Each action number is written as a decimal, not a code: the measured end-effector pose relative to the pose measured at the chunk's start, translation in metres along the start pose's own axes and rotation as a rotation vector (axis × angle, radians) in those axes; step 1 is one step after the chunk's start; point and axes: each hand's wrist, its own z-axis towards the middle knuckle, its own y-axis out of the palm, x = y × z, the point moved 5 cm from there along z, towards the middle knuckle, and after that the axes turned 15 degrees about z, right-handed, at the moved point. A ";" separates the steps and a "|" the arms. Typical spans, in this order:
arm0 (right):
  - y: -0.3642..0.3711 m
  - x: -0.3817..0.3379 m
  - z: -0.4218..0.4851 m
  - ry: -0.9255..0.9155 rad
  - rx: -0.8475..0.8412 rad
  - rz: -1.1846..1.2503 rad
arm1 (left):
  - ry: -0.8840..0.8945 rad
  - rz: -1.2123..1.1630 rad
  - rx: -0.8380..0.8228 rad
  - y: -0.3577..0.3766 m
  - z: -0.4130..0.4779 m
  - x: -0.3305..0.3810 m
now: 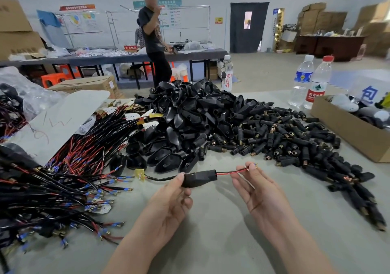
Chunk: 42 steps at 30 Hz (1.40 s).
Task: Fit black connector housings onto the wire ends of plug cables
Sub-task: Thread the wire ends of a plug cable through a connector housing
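Workshop hall, head view: grey surface crowded with parts, person standing far behind it by a long bench. Left hand palm up near the front edge, thumb and fingers clenched on the left end of one black connector housing, held just above the surface, lying roughly level. Black cable exits the housing's left side and runs to a small yellow board. Red and black wires exit the housing's right side. Right hand palm up, fingers pinching those wires close to their bare tips. Hands apart, housing between them. Big housing pile at mid surface, behind the hands. Small barrel connectors with brass ends spread toward the right. Tangled cable bundle with blue-sleeved terminals along the left edge, grey sheet lying on it. Cardboard box at the right edge, two water bottles behind it near the far edge.
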 end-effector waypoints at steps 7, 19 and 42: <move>0.007 0.004 -0.003 0.042 -0.070 -0.018 | -0.027 -0.183 0.103 -0.009 0.003 0.004; -0.016 -0.037 0.007 -0.142 0.107 0.118 | 0.072 -0.174 0.208 -0.025 0.004 0.016; 0.001 0.021 -0.004 0.083 0.011 -0.167 | 0.276 0.366 0.122 -0.006 -0.002 0.016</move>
